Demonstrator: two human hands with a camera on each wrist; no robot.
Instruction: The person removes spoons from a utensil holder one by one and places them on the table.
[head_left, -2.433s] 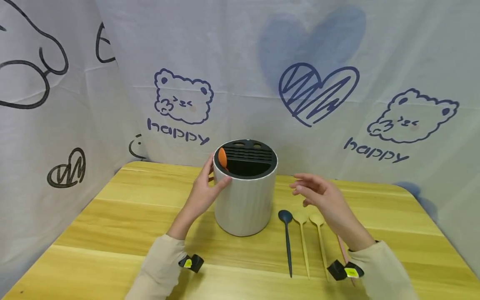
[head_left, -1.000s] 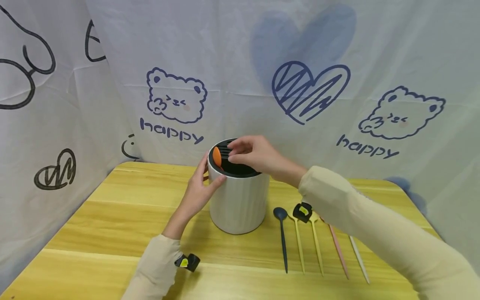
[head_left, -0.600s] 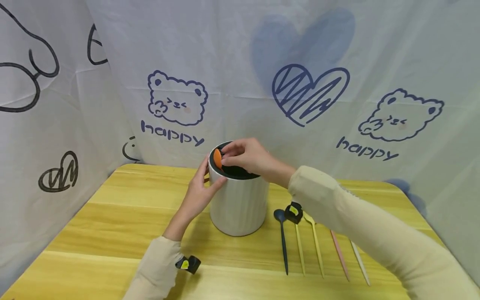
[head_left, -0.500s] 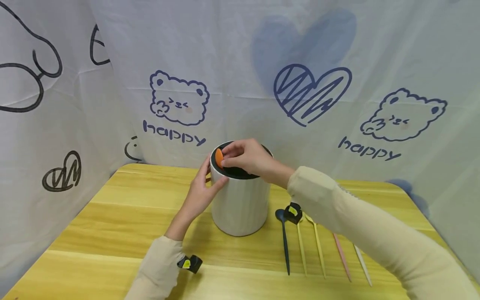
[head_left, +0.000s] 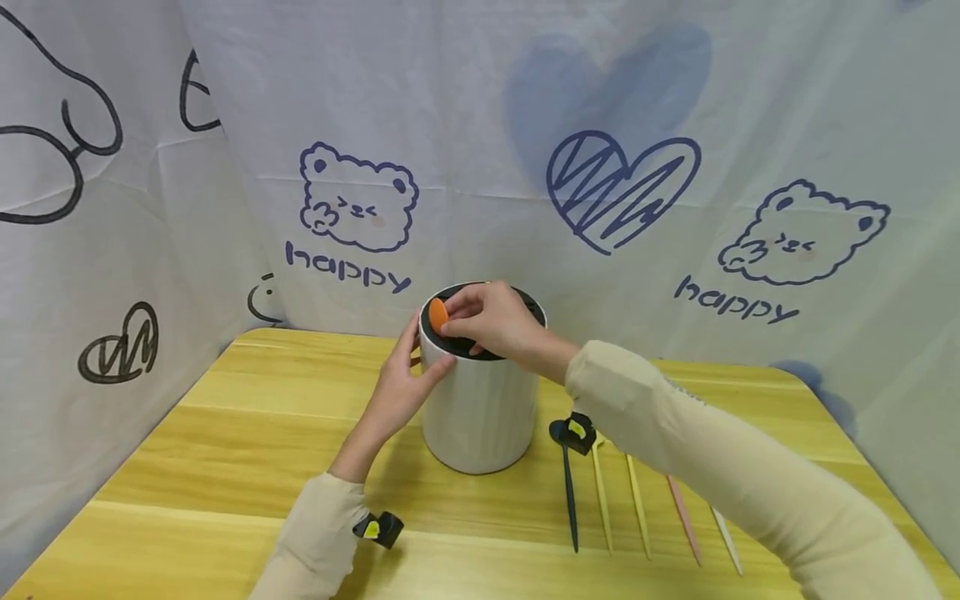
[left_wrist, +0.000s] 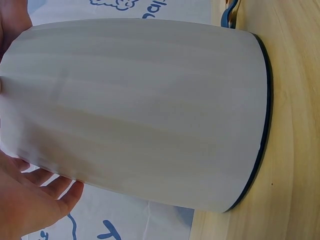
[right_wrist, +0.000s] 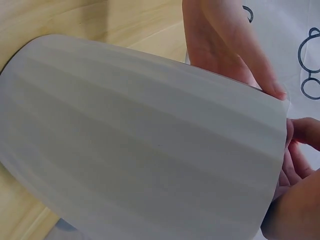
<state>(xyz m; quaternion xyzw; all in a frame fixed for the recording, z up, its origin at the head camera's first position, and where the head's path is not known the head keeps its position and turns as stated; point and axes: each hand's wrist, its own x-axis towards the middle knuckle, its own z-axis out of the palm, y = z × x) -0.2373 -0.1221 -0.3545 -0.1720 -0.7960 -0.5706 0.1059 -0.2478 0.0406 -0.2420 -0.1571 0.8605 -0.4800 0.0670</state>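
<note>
A white ribbed utensil holder [head_left: 480,417] with a black slotted top stands upright on the table. My left hand [head_left: 401,383] grips its left side near the rim, thumb on the front and fingers round the back. An orange spoon [head_left: 438,317] stands in the left part of the top, bowl upward, its handle hidden inside. Over the opening, my right hand [head_left: 498,325] pinches the spoon's bowl between thumb and fingers. The holder's pale wall [left_wrist: 135,110] fills most of the left wrist view. In the right wrist view, right-hand fingers [right_wrist: 300,165] reach in over the rim.
To the holder's right lie a dark blue spoon [head_left: 568,500], two yellow spoons [head_left: 603,504], a pink one [head_left: 685,521] and a white one [head_left: 727,542], partly under the right sleeve [head_left: 697,450]. Behind the wooden table [head_left: 225,467] hangs a printed white cloth [head_left: 480,108].
From right of the holder, my right hand has moved left over its top and taken hold of the orange spoon, which now tilts slightly differently. The left hand has kept its grip.
</note>
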